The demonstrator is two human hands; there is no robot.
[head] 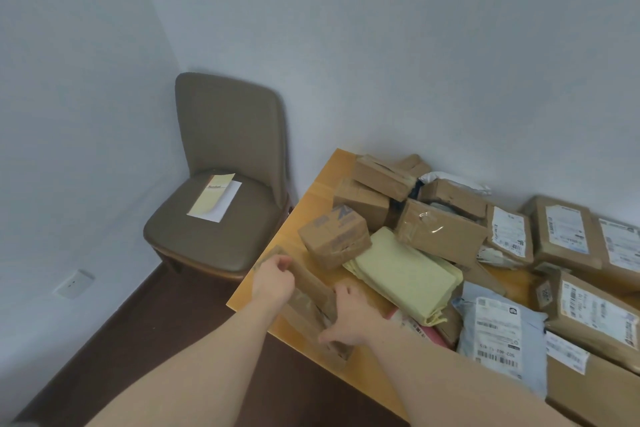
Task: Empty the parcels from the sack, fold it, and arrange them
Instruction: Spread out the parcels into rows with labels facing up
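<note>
Cardboard long parcel at table edge is gripped by left hand at 10 o'clock end, right hand at 4; it could be dropped floorward if grip slackens.

table: smooth wood, light sheen
boxes: matt cardboard, glossy tape
yellow mailer: matt plastic
chair: smooth leather-like

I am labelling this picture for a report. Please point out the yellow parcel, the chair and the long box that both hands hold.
yellow parcel (403, 274): head view, middle of its top face.
chair (230, 125): head view, middle of the backrest.
long box (310, 282): head view, top face between the two hands.
</note>
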